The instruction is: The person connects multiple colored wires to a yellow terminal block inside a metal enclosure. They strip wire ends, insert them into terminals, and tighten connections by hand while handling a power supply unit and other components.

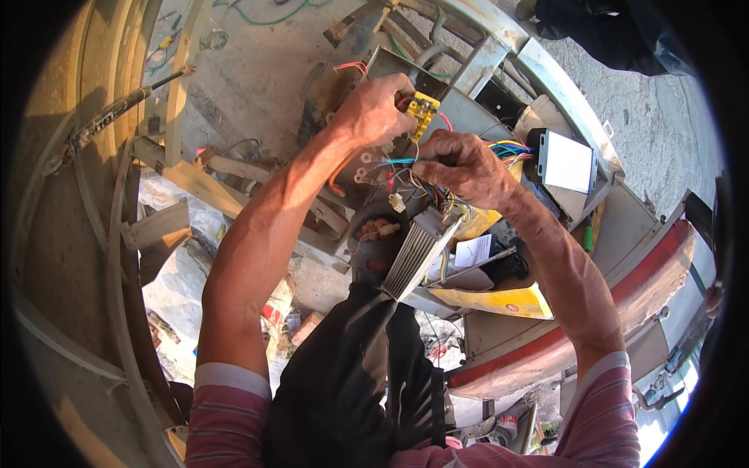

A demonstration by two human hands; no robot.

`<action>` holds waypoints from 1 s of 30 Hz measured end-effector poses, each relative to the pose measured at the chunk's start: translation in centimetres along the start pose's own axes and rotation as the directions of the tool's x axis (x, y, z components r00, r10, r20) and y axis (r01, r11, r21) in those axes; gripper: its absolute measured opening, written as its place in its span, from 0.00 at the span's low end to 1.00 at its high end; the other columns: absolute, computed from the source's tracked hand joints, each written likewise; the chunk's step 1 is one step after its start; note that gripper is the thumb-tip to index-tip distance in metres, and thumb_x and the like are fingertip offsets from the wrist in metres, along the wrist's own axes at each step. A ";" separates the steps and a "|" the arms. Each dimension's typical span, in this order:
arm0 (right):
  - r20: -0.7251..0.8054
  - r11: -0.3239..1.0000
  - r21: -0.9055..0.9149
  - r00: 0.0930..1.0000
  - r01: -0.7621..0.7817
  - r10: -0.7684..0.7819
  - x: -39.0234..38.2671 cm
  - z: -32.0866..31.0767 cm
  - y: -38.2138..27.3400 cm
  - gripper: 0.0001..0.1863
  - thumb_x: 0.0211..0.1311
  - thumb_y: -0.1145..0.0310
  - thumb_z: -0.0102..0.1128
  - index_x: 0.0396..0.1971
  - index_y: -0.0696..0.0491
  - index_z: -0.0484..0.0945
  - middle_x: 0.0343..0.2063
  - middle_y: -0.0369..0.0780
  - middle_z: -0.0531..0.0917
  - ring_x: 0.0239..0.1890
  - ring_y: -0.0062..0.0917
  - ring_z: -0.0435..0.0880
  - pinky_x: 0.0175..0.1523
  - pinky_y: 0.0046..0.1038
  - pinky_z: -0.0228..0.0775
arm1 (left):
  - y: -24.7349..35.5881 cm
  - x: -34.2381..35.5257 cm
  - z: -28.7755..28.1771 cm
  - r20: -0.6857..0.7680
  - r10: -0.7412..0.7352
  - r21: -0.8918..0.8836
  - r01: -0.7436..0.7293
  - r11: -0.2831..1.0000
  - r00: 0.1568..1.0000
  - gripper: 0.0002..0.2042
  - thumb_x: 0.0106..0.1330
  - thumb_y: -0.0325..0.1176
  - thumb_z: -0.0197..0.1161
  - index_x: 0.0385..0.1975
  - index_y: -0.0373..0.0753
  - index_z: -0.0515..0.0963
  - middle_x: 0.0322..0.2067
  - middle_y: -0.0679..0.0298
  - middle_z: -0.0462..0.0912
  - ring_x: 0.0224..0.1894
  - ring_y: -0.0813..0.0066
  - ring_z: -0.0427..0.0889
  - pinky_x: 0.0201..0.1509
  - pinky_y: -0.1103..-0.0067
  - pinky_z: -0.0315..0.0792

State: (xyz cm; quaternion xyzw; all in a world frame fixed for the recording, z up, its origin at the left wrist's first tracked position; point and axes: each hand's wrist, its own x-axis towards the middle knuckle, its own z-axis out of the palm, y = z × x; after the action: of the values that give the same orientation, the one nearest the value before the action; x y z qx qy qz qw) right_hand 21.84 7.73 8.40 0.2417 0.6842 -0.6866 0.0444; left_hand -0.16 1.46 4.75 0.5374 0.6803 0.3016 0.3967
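Note:
My left hand [373,113] is closed on a yellow block with metal contacts [424,109], which looks like a terminal block. Red wires show beside it. Just right and below, my right hand [468,170] pinches a bundle of thin wires [401,161], teal among them. Ring terminals [363,168] stick out to the left of these fingers. Under the right hand, a finned silver metal box [417,253] stands tilted, with many coloured wires running from its upper end. A pale plug connector [397,203] hangs loose near it.
A dark box with a white top [568,162] and multicoloured leads lies to the right. A curved metal frame [562,86] bounds the far right side. Wooden beams [191,179] lie at left, and a red-striped panel [655,269] at right. A green hose [269,17] crosses the far floor.

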 end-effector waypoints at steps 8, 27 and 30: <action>-0.033 0.997 0.060 0.998 -0.045 0.047 -0.4 0.1 -0.6 0.13 0.72 0.69 0.70 0.52 0.58 0.88 0.27 0.30 0.85 0.31 0.09 0.75 0.36 0.22 0.69 | 0.4 0.1 -0.1 0.018 -0.035 0.012 0.035 0.999 0.999 0.21 0.53 0.34 0.75 0.45 0.31 0.82 0.36 0.50 0.89 0.40 0.56 0.89 0.46 0.66 0.81; 0.133 0.965 0.217 0.983 -0.150 0.123 -1.6 -3.6 0.9 0.32 0.74 0.42 0.51 0.46 0.58 0.89 0.48 0.40 0.90 0.46 0.23 0.82 0.50 0.26 0.67 | 0.0 0.2 0.4 0.051 -0.060 -0.098 0.064 0.993 0.997 0.14 0.58 0.30 0.69 0.41 0.32 0.80 0.32 0.62 0.83 0.36 0.75 0.80 0.43 0.76 0.76; 0.239 0.949 0.301 0.971 -0.088 0.014 -1.4 -4.2 0.3 0.25 0.70 0.54 0.59 0.51 0.59 0.89 0.45 0.41 0.91 0.49 0.24 0.85 0.59 0.27 0.73 | 0.2 0.0 0.3 0.046 -0.057 -0.064 0.060 0.996 0.997 0.14 0.58 0.30 0.69 0.42 0.32 0.81 0.32 0.62 0.84 0.36 0.76 0.81 0.43 0.75 0.77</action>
State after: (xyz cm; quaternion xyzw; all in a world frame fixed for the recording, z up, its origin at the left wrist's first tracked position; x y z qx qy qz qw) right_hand 24.30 11.36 8.89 0.1808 0.5514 -0.8077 0.1042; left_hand 0.23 1.50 4.77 0.5105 0.6768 0.2999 0.4375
